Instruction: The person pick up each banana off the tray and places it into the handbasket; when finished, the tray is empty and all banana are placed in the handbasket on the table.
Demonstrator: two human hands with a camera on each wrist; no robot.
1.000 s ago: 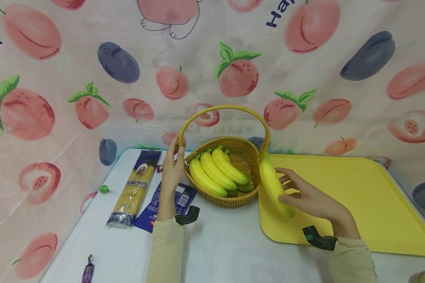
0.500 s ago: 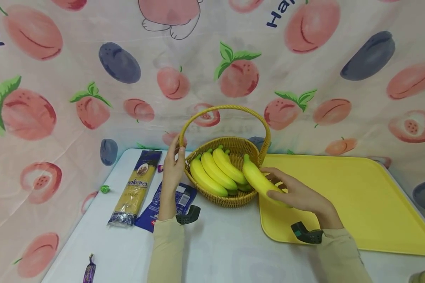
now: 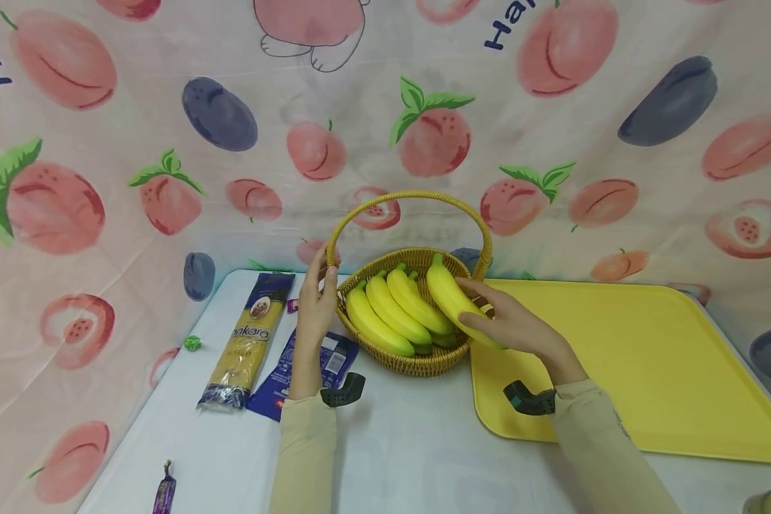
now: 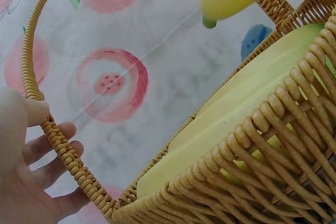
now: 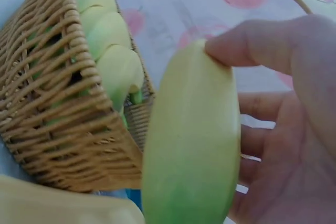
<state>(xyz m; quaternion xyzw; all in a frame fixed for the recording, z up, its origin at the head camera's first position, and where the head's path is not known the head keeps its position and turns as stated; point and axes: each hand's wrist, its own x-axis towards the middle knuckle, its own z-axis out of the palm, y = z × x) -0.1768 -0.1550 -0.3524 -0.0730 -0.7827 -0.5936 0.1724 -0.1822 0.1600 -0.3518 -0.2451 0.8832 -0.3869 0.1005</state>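
A yellow wicker basket [image 3: 417,366] with a tall arched handle [image 3: 411,194] stands at the table's back. Several bananas [image 3: 385,314] lie side by side inside, toward its left. My left hand [image 3: 317,303] grips the handle's left foot; in the left wrist view the thumb [image 4: 37,111] is in front and the fingers [image 4: 55,171] behind. Over the basket's right part, my right hand [image 3: 517,321] holds one more banana [image 3: 451,296], tilted with its stem up and to the left. The right wrist view shows the thumb [image 5: 247,45] on this banana [image 5: 191,140], fingers behind it.
A yellow tray [image 3: 617,357] lies right of the basket. To the left are a pasta packet [image 3: 247,343], a dark blue packet [image 3: 295,364], a small green ball [image 3: 193,343] and a purple-wrapped sweet [image 3: 164,492]. A fruit-printed cloth [image 3: 263,164] hangs behind.
My right hand has carried the banana leftward from above the tray to over the basket, tilting its stem end further left. The left hand has stayed on the handle.
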